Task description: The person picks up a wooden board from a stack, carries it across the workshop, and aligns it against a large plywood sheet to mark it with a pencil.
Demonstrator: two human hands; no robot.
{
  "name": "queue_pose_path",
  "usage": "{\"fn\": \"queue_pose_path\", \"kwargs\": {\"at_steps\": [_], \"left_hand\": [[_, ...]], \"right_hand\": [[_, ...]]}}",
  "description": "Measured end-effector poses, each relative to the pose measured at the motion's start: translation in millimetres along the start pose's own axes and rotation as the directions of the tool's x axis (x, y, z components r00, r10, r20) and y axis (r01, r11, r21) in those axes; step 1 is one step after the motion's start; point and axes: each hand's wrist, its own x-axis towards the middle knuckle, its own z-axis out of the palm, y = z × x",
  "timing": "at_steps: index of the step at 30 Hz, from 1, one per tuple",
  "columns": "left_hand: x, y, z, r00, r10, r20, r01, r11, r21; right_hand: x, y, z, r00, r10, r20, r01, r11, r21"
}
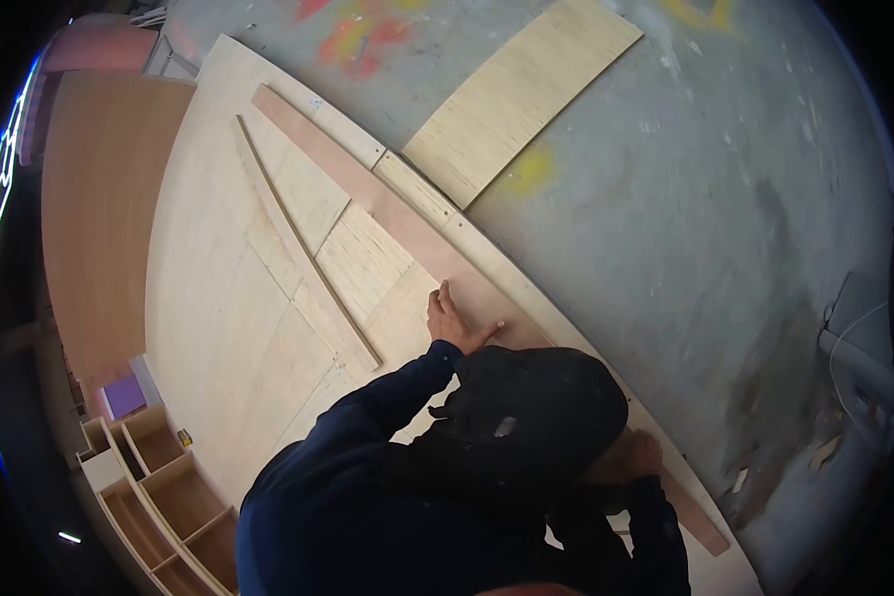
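A long reddish-brown wooden strip [382, 204] lies diagonally along the edge of a large pale plywood panel [219, 248]. My left hand [455, 320] presses on the strip with its fingers spread, the thumb reaching across it. Lower right, near the strip's other end, is my right hand [641, 457], in shadow and partly covered. Its fingers do not show clearly, and I cannot make out whether it holds anything. Between my arms a dark rounded shape [546, 407], seemingly my knee, hides the middle of the strip.
On the panel rests a thin wooden batten [298, 238], left of the strip. A rectangular plywood piece [526, 99] lies on the paint-stained grey floor [685, 219]. At the left are a brown board [114, 219] and a wooden compartment unit [174, 487]. Scraps [822, 453] lie at the right.
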Motion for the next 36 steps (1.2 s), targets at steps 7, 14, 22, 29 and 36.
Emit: {"fn": "queue_pose_path", "kwargs": {"at_steps": [7,14,22,29,36], "left_hand": [[45.9,-45.1,21.4,0.975,0.076,-0.208,-0.069,0.997,0.043],[90.0,-55.5,12.7,0.925,-0.087,-0.369,0.036,0.989,-0.142],[79.1,-8.0,17.3,0.918,-0.214,-0.334,0.226,0.974,-0.001],[98.3,-13.9,17.7,0.918,-0.235,-0.319,0.238,0.971,-0.032],[184.5,-66.8,-3.2,0.935,-0.241,-0.26,0.292,0.94,0.179]], "right_hand": [[48.1,-29.0,-0.5,0.955,0.041,0.293,-0.029,0.999,-0.044],[207.2,-170.8,-47.3,0.902,-0.161,-0.4,0.304,0.896,0.325],[101.8,-96.0,3.0,0.929,-0.026,-0.368,0.026,1.0,-0.003],[67.0,-58.6,9.7,0.994,0.068,-0.088,-0.05,0.978,0.2],[128.5,-108.0,26.4,0.916,-0.016,-0.402,0.09,0.982,0.165]]}}
